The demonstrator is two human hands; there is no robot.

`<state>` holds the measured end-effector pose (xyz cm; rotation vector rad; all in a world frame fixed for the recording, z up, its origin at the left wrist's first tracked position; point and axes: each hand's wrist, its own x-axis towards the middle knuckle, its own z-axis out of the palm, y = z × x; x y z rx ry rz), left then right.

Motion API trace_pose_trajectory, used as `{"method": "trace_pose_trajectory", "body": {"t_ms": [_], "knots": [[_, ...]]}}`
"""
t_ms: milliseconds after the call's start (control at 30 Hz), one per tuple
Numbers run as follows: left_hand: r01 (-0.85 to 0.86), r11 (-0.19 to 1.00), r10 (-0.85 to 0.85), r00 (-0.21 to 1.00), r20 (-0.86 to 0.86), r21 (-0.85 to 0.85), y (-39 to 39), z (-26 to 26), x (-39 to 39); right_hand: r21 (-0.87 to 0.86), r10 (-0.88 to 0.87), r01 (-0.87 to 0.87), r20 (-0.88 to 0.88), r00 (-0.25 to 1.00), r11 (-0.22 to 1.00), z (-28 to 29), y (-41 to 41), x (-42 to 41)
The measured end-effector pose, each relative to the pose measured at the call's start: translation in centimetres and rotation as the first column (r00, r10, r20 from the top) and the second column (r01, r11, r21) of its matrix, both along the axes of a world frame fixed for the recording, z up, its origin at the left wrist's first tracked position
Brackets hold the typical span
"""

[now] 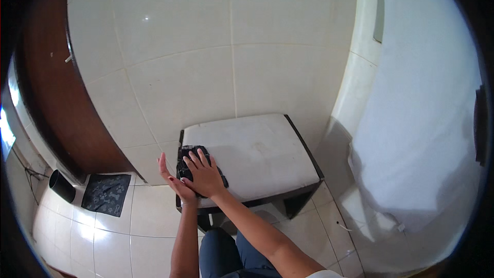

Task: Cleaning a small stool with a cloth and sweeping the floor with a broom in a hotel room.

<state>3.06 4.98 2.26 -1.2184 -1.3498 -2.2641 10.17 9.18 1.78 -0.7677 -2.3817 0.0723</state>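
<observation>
A folded black cloth (190, 152) with pale markings lies at the left end of a stool's off-white cushioned seat (254, 154). My right hand (204, 175) rests flat on the cloth, fingers spread, covering much of it. Turned on its side, my left hand (177, 181) is at the cloth's near left edge, with its fingers pointing up and away from the seat. Its heel lies close to my right thumb; whether the two touch I cannot tell. Dark side panels (305, 146) frame the seat, and a few faint stains mark its cover.
Behind the stool rises a tiled wall (185, 88). A brown door (58, 85) is at left, with a dark bone-and-paw-print mat (107, 194) and a black bin (62, 186) on the tiled floor. White fabric (417, 104) hangs at right. My knees (220, 251) are near the stool's front.
</observation>
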Motion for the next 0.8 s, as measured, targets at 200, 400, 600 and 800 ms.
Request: {"method": "trace_pose_trajectory", "body": {"t_ms": [200,400,600,800], "knots": [[0.024,0.988,-0.032,0.998,-0.051,-0.154,-0.2,0.2,0.0,-0.074,-0.227,0.221,-0.086,0.97,0.973,0.4,-1.2,14.4],[-0.421,0.63,-0.117,0.779,-0.616,-0.652,0.3,1.0,4.9,-0.314,-0.683,0.629,-0.098,0.723,0.711,-0.7,7.6,27.2],[-0.558,0.524,-0.236,0.632,-0.739,-0.644,-1.2,0.8,6.5,-0.433,-0.587,0.506,-0.068,0.807,0.746,-2.2,8.6,28.8],[-0.575,0.476,-0.293,0.611,-0.736,-0.666,-1.0,0.6,6.5,-0.561,-0.473,0.353,-0.079,0.878,0.749,-3.4,22.8,25.6]]}}
